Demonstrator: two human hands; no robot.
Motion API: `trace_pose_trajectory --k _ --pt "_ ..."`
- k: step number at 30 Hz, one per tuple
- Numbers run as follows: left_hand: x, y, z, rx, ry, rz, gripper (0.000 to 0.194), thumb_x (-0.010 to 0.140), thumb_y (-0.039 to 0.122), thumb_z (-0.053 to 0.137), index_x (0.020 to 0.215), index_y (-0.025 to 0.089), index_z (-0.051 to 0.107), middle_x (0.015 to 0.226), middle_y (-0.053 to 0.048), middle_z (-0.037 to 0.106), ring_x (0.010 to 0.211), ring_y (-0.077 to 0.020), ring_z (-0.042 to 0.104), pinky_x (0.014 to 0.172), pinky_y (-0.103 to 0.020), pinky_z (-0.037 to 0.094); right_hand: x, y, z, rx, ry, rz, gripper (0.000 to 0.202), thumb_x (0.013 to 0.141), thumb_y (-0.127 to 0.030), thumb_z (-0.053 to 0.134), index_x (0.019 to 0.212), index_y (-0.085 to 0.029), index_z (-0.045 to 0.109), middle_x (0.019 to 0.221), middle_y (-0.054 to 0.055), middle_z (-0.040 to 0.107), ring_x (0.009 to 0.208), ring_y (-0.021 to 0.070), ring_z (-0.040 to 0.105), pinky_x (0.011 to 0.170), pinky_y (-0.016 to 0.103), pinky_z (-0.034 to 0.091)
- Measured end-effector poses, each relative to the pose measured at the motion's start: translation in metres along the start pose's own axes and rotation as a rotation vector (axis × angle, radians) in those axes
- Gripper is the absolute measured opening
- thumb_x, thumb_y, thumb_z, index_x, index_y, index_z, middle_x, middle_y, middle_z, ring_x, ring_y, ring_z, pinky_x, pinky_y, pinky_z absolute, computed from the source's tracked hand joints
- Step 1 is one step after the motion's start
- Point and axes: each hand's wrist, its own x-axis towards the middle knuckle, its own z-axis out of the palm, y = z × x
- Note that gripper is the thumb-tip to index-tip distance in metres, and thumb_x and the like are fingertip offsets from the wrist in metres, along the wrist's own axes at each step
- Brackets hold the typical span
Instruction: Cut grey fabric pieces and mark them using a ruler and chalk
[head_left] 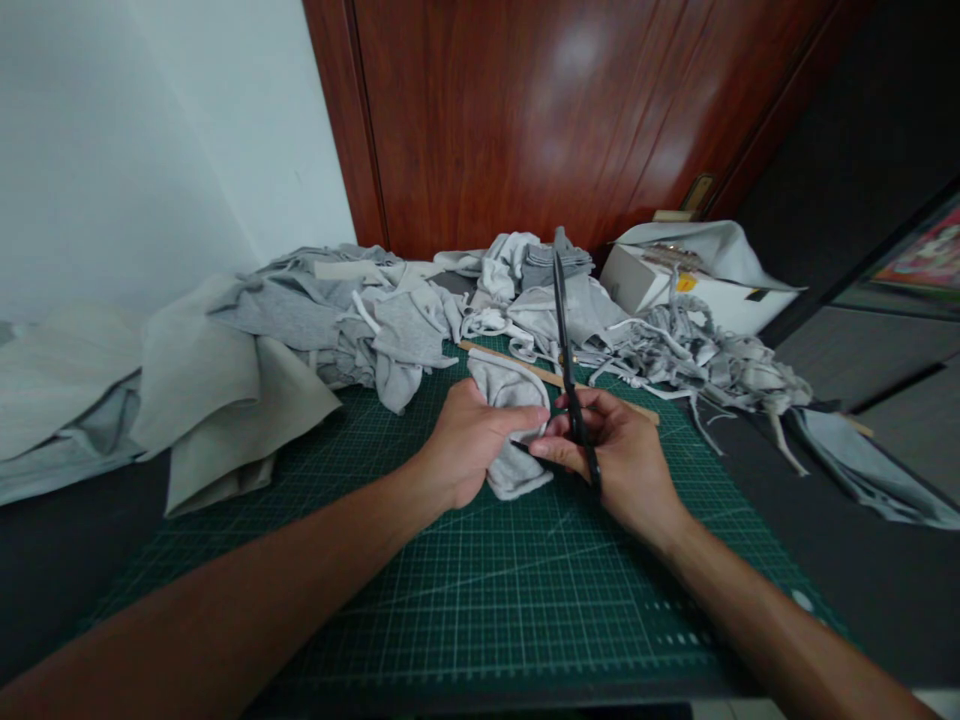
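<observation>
Between thumb and fingers, my left hand point(469, 430) grips a folded piece of light grey fabric point(521, 475) above the green cutting mat point(480, 600). My right hand point(626, 450) is wrapped around the black handles of a pair of scissors point(564, 330), whose long blades point away from me and upward. The thumb and fingers of that hand are close to the fabric's right edge. Whether they touch it I cannot tell. Behind both hands a wooden ruler or strip point(544, 375) lies slantwise on the mat.
Heaped grey fabric point(405, 320) lies along the mat's back edge, with larger pale sheets point(202, 370) at left. Tangled grey strips point(712, 350) lie at right before a white box point(637, 275). A folded grey cloth point(862, 460) rests far right. A wooden door point(562, 110) stands behind.
</observation>
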Motion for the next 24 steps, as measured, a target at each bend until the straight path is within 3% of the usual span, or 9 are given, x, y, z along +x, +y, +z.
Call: trace_pose_trajectory --k 5,9,14,19,24 --pt "-0.001 -0.0003 0.0023 0.0 0.006 0.006 0.03 0.061 0.013 0.091 0.09 0.014 0.081 0.086 -0.005 0.08 0.075 -0.0189 0.073 0.075 -0.032 0.059 0.001 0.0018 -0.001 0.004 0.057 -0.034 0.06 0.053 -0.037 0.105 0.096 -0.022 0.066 0.074 -0.002 0.076 0.064 0.0183 0.072 0.06 0.029 0.058" --pt "-0.0017 -0.0008 0.0044 -0.025 0.004 0.02 0.029 0.061 0.014 0.091 0.088 0.014 0.08 0.086 -0.006 0.08 0.074 -0.0188 0.073 0.075 -0.032 0.06 0.0011 -0.0008 -0.0004 0.023 0.034 -0.019 0.062 0.05 -0.038 0.106 0.095 -0.022 0.067 0.074 -0.001 0.076 0.06 0.0174 0.069 0.055 0.028 0.056" --pt "-0.003 -0.0012 0.0051 -0.022 0.012 0.026 0.029 0.06 0.012 0.091 0.087 0.013 0.08 0.085 -0.005 0.08 0.072 -0.0168 0.072 0.072 -0.029 0.059 -0.0002 -0.0009 0.0026 0.01 0.022 -0.02 0.06 0.05 -0.034 0.107 0.094 -0.022 0.068 0.075 -0.001 0.076 0.064 0.0171 0.07 0.061 0.028 0.058" --pt "-0.0027 0.001 0.0054 -0.039 0.02 0.03 0.028 0.064 0.017 0.091 0.088 0.013 0.078 0.086 -0.005 0.079 0.072 -0.0172 0.072 0.072 -0.03 0.06 -0.0002 -0.0021 0.0004 0.041 0.031 -0.001 0.06 0.053 -0.036 0.105 0.096 -0.022 0.067 0.074 -0.002 0.075 0.062 0.0176 0.071 0.053 0.026 0.053" --pt "-0.003 0.0042 0.0061 -0.054 -0.011 -0.019 0.023 0.062 0.016 0.087 0.081 0.013 0.075 0.073 -0.004 0.074 0.06 -0.0181 0.069 0.061 -0.033 0.059 0.0007 -0.0037 -0.0017 0.065 0.006 0.036 0.055 0.057 -0.04 0.102 0.096 -0.021 0.068 0.073 -0.001 0.076 0.053 0.016 0.067 0.044 0.024 0.048"
